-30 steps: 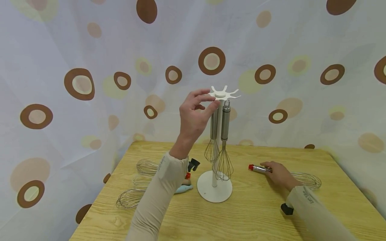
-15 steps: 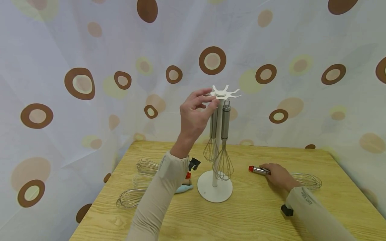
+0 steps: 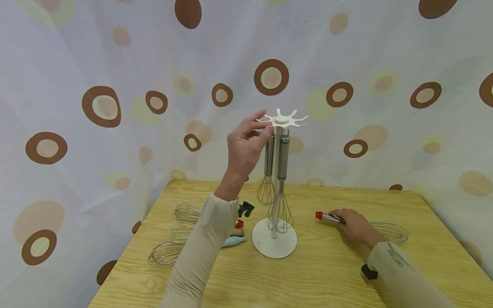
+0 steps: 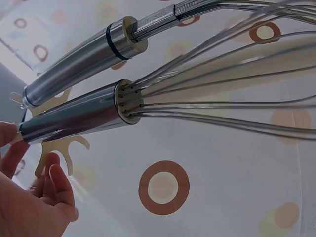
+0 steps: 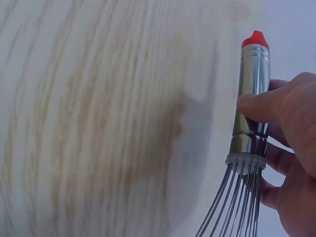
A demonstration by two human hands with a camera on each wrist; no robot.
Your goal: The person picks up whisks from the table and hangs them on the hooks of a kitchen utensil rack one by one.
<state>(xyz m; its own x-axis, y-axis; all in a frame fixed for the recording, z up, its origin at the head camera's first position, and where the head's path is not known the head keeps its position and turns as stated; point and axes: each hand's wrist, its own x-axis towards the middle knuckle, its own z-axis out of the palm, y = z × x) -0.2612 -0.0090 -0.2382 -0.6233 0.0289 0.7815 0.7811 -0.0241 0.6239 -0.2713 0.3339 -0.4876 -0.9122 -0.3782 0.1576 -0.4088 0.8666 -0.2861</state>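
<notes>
Brightly, the held red-tipped whisk (image 5: pixel 248 142) gleams silver.

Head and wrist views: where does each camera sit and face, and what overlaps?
Head: on the head, facing forward and down at the white stand; left hand, right hand and sleeves show.
Left wrist: on that wrist, facing hanging whisks and spotted backdrop; part of left hand shows.
Right wrist: on that wrist, facing the red-tipped whisk; part of right hand shows.
Head and left wrist share the hanging whisks.
</notes>
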